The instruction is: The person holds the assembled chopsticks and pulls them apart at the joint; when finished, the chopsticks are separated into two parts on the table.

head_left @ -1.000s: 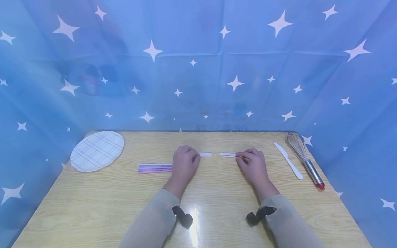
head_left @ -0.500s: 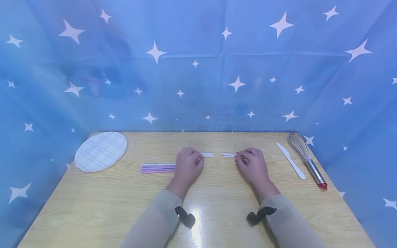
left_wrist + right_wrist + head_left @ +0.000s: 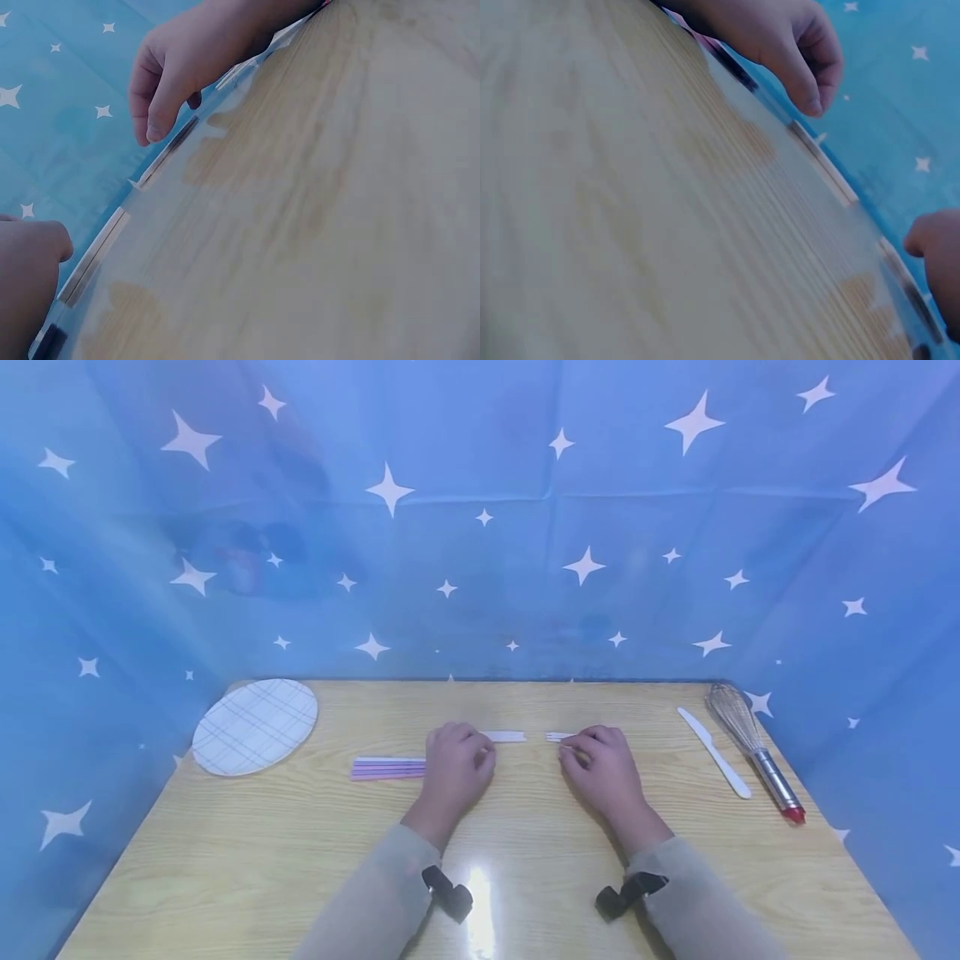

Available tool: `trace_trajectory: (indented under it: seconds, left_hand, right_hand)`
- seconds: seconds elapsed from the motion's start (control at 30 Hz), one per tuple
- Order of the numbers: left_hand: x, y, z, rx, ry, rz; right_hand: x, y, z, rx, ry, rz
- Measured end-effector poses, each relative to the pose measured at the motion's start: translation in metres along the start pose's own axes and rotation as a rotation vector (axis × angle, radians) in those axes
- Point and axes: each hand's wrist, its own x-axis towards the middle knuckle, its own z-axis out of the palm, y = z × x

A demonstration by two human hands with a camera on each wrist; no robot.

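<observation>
A pale slatted stick (image 3: 504, 737), flat with a notched end, lies on the table in the head view. My left hand (image 3: 459, 772) is over its left part, fingers loosely bent, and hides that end. To the right lies a second pale stick (image 3: 557, 737), with lines along it; my right hand (image 3: 603, 772) is over its far part. Index and thumb of the right hand stand slightly apart. In the left wrist view the right hand (image 3: 184, 71) is just above its stick (image 3: 169, 154). The right wrist view shows the left hand (image 3: 799, 56) close over its stick (image 3: 825, 165).
Pink and purple striped sticks (image 3: 388, 769) lie left of my left hand, partly covered. A checked round plate (image 3: 255, 727) sits at the back left. On the right are a white knife (image 3: 714, 753) and a whisk (image 3: 753, 747). A blue star curtain (image 3: 480, 543) rises behind the table.
The head view has swung slightly right. My right hand has moved left over its stick, and my left hand a little left, leaving more of its stick showing. Both sticks stay in place.
</observation>
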Motion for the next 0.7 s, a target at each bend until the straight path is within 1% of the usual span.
trace_trajectory:
  seconds: [0.1, 0.2, 0.27, 0.47, 0.6, 0.7]
  left_hand:
    - [-0.003, -0.004, -0.007, 0.013, -0.015, 0.000]
    - [-0.006, -0.009, -0.013, 0.015, -0.006, 0.006]
    - [-0.008, -0.013, -0.015, 0.010, 0.008, 0.016]
    - [-0.015, -0.026, -0.020, -0.022, 0.073, 0.071]
    - [-0.019, -0.033, -0.027, -0.029, 0.106, 0.097]
    - [-0.020, -0.040, -0.033, -0.019, 0.121, 0.105]
  right_hand:
    - [0.000, -0.008, 0.006, 0.003, -0.024, 0.006]
    - [0.000, -0.018, 0.013, 0.012, -0.057, 0.005]
    - [0.001, -0.026, 0.019, 0.024, -0.069, -0.008]
    - [0.003, -0.047, 0.037, 0.030, -0.071, -0.069]
    - [0.004, -0.057, 0.045, 0.041, -0.071, -0.098]
    - [0.006, -0.062, 0.050, 0.044, -0.055, -0.120]
